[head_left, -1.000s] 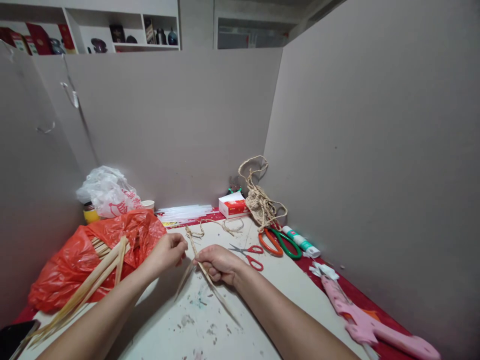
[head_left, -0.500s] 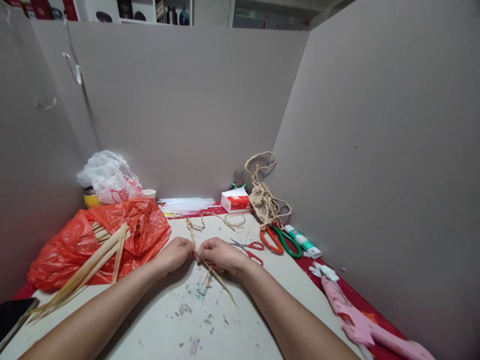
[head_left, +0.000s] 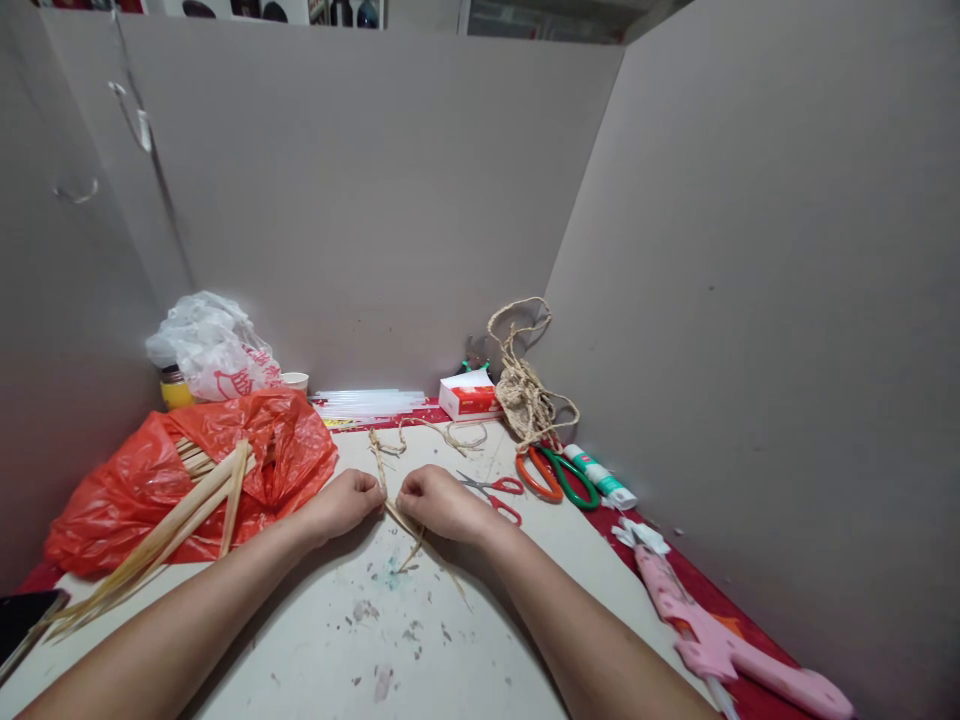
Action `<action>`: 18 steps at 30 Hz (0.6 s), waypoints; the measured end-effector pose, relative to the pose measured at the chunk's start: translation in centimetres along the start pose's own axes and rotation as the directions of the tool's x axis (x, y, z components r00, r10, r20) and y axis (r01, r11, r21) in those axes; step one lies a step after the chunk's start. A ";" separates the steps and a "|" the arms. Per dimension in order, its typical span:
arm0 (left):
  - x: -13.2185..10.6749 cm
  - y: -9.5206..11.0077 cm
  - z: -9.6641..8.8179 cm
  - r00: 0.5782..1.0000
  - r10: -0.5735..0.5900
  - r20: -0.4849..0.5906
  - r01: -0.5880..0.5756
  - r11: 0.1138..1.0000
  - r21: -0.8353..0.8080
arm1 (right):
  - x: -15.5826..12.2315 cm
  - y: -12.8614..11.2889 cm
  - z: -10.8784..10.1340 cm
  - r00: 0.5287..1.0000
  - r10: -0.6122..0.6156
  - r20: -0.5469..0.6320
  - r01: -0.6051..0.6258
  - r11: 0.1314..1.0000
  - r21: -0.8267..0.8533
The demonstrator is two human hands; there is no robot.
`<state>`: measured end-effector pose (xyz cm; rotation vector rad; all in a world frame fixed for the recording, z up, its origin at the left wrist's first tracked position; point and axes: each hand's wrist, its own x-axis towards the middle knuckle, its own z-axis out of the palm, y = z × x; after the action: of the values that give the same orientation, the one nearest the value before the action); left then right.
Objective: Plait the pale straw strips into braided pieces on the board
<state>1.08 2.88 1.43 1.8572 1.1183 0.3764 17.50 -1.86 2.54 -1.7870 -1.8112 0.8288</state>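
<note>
A thin cord of twisted straw (head_left: 379, 464) runs down the middle of the board to my hands, its far end curling away toward the back. My left hand (head_left: 351, 503) is closed in a pinch on the cord from the left side. Opposite it, my right hand (head_left: 435, 505) pinches the straw strands, with its fingertips partly hidden. Loose straw ends (head_left: 415, 538) stick out below the hands and trail to the lower right. Small scissors with red handles (head_left: 495, 488) lie open just right of my right hand.
Left stands a red plastic bag (head_left: 292, 440) holding flat straw strips (head_left: 176, 515). Along the right lie large orange-and-green-handled shears (head_left: 574, 480), a white-green tube (head_left: 600, 475) and a pink glue gun (head_left: 701, 625). Behind are a coiled rope (head_left: 525, 395), a small red-white box (head_left: 469, 398) and clear sticks (head_left: 367, 405).
My hands have moved slightly apart at the cord, the fingertips no longer meeting. The whole view has shifted a little upward and left.
</note>
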 end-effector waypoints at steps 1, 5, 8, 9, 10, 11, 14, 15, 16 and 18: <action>0.0 0.1 0.0 1.000 0.002 -0.004 -0.002 1.000 0.013 | -0.1 -0.1 -0.3 0.999 0.026 0.022 -0.027 0.999 0.034; -0.1 0.2 0.1 1.000 0.018 -0.016 -0.018 1.000 -0.006 | -0.8 -1.4 -0.8 0.976 0.084 0.200 -0.135 0.957 0.256; -0.1 0.1 0.3 1.000 -0.014 -0.006 0.013 0.993 -0.115 | -1.3 -2.4 0.2 0.955 0.070 0.288 -0.157 0.944 0.290; -0.2 0.1 0.3 0.999 -0.041 0.010 0.042 0.985 -0.165 | -1.4 -2.6 0.7 0.954 0.065 0.292 -0.144 0.956 0.257; -0.2 0.2 0.3 0.997 -0.069 0.033 0.075 0.973 -0.218 | -1.5 -2.6 1.2 0.960 0.059 0.273 -0.117 0.973 0.200; -0.3 0.3 0.3 0.994 -0.092 0.063 0.105 0.956 -0.273 | -1.6 -2.6 1.6 0.972 0.051 0.230 -0.081 0.989 0.123; -0.5 0.7 0.2 0.988 -0.099 0.121 0.140 0.906 -0.399 | -2.0 -2.5 2.2 0.999 -0.036 0.034 0.040 0.988 -0.148; -0.5 0.7 0.1 0.988 -0.088 0.124 0.133 0.897 -0.423 | -2.1 -2.5 2.0 0.997 -0.065 0.034 0.070 0.980 -0.188; -0.5 0.7 0.1 0.990 -0.072 0.123 0.119 0.891 -0.438 | -2.2 -2.6 1.6 0.994 -0.072 0.083 0.086 0.981 -0.177; -0.4 0.7 0.0 0.991 -0.043 0.127 0.098 0.880 -0.465 | -2.3 -2.6 0.4 0.979 -0.043 0.198 0.052 0.998 -0.041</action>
<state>1.18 2.42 2.06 1.3854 0.9151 0.4496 15.46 -4.07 4.27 -1.7343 -2.0049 0.9831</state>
